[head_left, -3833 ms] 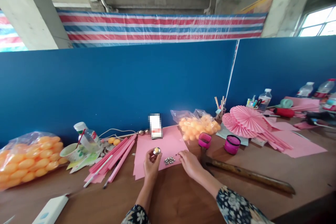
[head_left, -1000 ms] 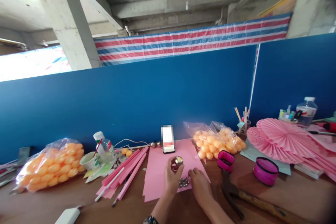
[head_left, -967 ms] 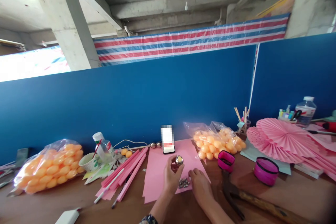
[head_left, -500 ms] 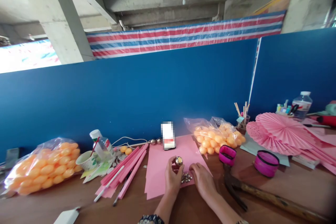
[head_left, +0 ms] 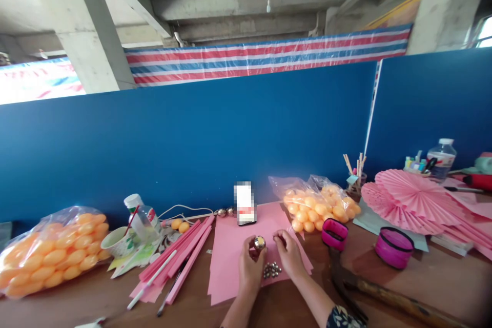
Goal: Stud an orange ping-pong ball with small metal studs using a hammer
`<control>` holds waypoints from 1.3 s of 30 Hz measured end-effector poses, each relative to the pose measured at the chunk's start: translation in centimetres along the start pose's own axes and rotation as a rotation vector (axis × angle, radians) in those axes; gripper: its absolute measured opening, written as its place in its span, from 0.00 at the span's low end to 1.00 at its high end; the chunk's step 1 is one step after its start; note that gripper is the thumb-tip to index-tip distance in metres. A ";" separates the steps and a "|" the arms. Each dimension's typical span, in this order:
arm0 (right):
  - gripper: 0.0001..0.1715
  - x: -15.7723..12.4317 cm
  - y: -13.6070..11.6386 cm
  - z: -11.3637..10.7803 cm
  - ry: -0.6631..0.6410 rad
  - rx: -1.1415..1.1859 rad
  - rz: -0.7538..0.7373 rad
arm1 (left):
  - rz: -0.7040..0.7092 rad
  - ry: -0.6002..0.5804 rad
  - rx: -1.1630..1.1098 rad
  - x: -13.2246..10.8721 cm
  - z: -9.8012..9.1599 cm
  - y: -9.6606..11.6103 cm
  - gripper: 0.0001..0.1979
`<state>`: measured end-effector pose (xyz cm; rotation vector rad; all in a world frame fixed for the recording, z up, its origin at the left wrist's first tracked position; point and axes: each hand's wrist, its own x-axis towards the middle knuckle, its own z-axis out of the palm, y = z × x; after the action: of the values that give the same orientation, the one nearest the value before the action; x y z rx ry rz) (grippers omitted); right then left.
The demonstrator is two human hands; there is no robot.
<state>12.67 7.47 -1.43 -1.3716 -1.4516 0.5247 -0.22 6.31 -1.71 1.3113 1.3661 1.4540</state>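
Note:
My left hand (head_left: 251, 269) is closed around a shiny metallic ball (head_left: 260, 242), which has a pale yellow patch facing up. A little to its right, my right hand (head_left: 289, 255) has its thumb and forefinger pinched together; what they hold, if anything, is too small to make out. Between the hands lies a small pile of silver metal beads (head_left: 272, 269). The pile rests on a sheet of pink paper (head_left: 226, 261), and both hands are over this sheet.
A phone-like device (head_left: 245, 207) stands at the paper's far edge. Bags of orange balls (head_left: 49, 251) (head_left: 311, 207) flank the work area. Pink strips (head_left: 188, 256) lie left. On the right are a hammer (head_left: 388, 294), magenta bands (head_left: 394, 247) and pink paper fans (head_left: 407, 197).
My right hand has lifted off the bead pile and moved up towards the ball, fingers now pinched. My left hand still holds the ball. The view has shifted slightly.

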 end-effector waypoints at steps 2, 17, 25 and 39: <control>0.11 -0.3 0.1 0.3 0.015 -0.002 0.006 | 0.003 -0.001 0.007 0.1 0.1 -0.3 0.20; 0.07 -0.5 1.2 1.1 0.082 -0.024 -0.096 | 0.061 0.033 -0.035 0.1 0.0 -0.6 0.21; 0.08 -0.5 1.4 1.2 0.065 -0.030 -0.120 | 0.045 0.052 -0.041 0.0 0.1 -0.1 0.21; 0.11 -0.6 1.0 1.0 0.050 -0.017 -0.140 | -0.008 -0.023 -0.208 0.0 -0.2 -0.2 0.20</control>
<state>12.12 7.51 -2.89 -1.2767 -1.5014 0.3860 -0.41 6.35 -1.88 1.1839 1.1696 1.5262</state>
